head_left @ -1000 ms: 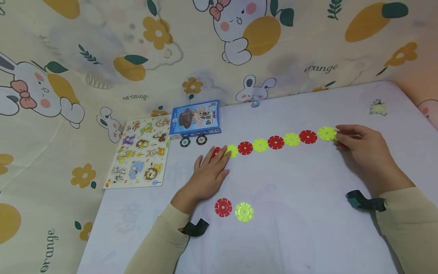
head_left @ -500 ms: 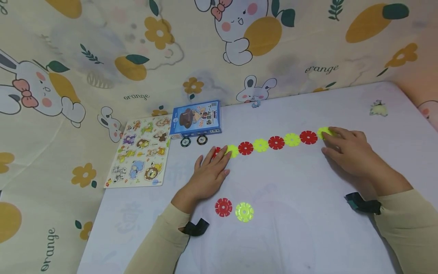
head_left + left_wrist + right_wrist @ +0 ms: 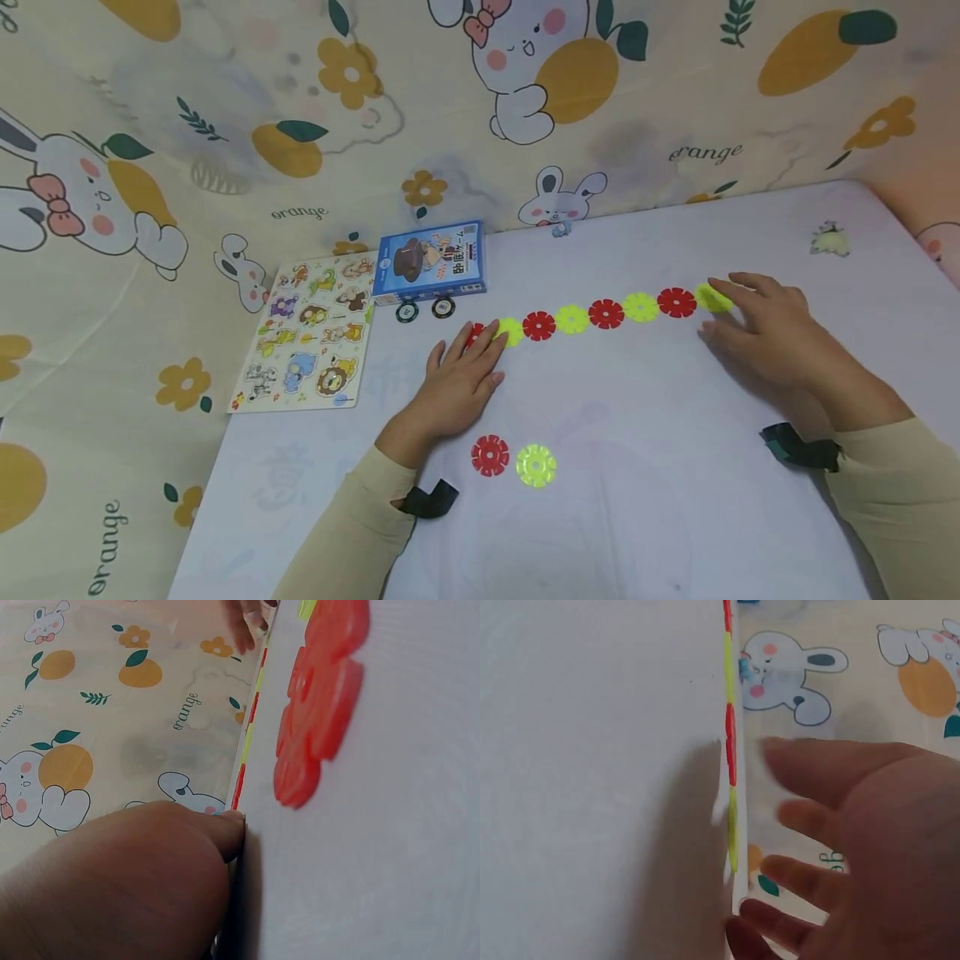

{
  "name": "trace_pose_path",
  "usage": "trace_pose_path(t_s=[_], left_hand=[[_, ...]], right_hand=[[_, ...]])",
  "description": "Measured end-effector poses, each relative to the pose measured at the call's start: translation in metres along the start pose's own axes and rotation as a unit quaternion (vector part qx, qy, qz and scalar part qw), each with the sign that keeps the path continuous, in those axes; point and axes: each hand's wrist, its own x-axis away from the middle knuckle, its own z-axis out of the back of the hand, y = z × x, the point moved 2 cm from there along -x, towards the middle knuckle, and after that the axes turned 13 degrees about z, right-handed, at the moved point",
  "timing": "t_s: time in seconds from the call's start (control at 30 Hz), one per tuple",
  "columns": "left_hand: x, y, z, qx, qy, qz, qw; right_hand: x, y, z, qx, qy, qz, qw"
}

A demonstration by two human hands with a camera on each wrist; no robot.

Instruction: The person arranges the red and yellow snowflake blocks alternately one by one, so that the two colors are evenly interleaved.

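A row of linked red and yellow-green plastic snowflake discs (image 3: pixel 606 314) lies across the white table, the colours alternating. My left hand (image 3: pixel 459 387) rests flat with spread fingers on the row's left end, partly covering a red disc (image 3: pixel 475 333) and the edge of the yellow-green one beside it. At the other end my right hand (image 3: pixel 772 329) hovers with loose fingers, its fingertips overlapping the last yellow-green disc (image 3: pixel 711 298) in the head view. In the right wrist view, that hand's thumb and fingers stand apart, holding nothing. Nearer me lie a loose red disc (image 3: pixel 491 455) and a loose yellow-green disc (image 3: pixel 536 465).
Back left, a blue card-game box (image 3: pixel 430 260) sits beside an animal picture board (image 3: pixel 303 333), with two small black round pieces (image 3: pixel 442 307) in front. A tiny blue figure (image 3: pixel 561 229) stands at the table's back edge, before the printed cloth backdrop (image 3: pixel 450 108).
My right hand was at the right edge of the last yellow-green disc, moved left over it, then drew slightly back, uncovering more of it. The left hand has stayed put.
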Motion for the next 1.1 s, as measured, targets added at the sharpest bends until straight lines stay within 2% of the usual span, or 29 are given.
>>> trace_pose_path(t_s=[0.1, 0.17, 0.3, 0.37, 0.43, 0.57, 0.7, 0.8, 0.97, 1.1], left_hand=[[0.000, 0.001, -0.001, 0.002, 0.000, -0.001, 1.0000], [0.000, 0.002, -0.001, 0.001, 0.001, -0.001, 1.0000], [0.000, 0.003, -0.001, 0.005, 0.000, -0.003, 1.0000], [0.000, 0.003, 0.000, 0.006, -0.001, -0.004, 1.0000], [0.000, 0.004, 0.000, 0.007, -0.003, -0.005, 1.0000], [0.001, 0.004, 0.002, 0.006, -0.005, -0.004, 1.0000], [0.001, 0.004, 0.004, 0.004, -0.007, 0.000, 1.0000], [0.001, 0.003, 0.004, 0.005, -0.006, -0.002, 1.0000], [0.002, 0.002, 0.004, 0.001, 0.001, -0.003, 1.0000], [0.001, 0.002, 0.003, 0.008, 0.003, -0.006, 0.9999]], right_hand=[[0.001, -0.007, 0.003, -0.076, 0.035, -0.008, 0.996], [0.002, -0.017, 0.001, -0.136, 0.044, 0.000, 0.990], [0.000, -0.045, -0.014, -0.257, 0.038, 0.048, 0.964], [-0.001, -0.062, -0.027, -0.311, 0.024, 0.083, 0.947], [-0.001, -0.081, -0.043, -0.336, 0.008, 0.118, 0.934], [0.003, -0.123, -0.073, -0.352, -0.036, 0.161, 0.921], [0.011, -0.160, -0.097, -0.331, -0.081, 0.190, 0.921], [0.014, -0.182, -0.110, -0.285, -0.100, 0.217, 0.928], [0.010, -0.207, -0.128, -0.185, -0.089, 0.235, 0.950], [0.008, -0.219, -0.137, -0.140, -0.078, 0.243, 0.957]])
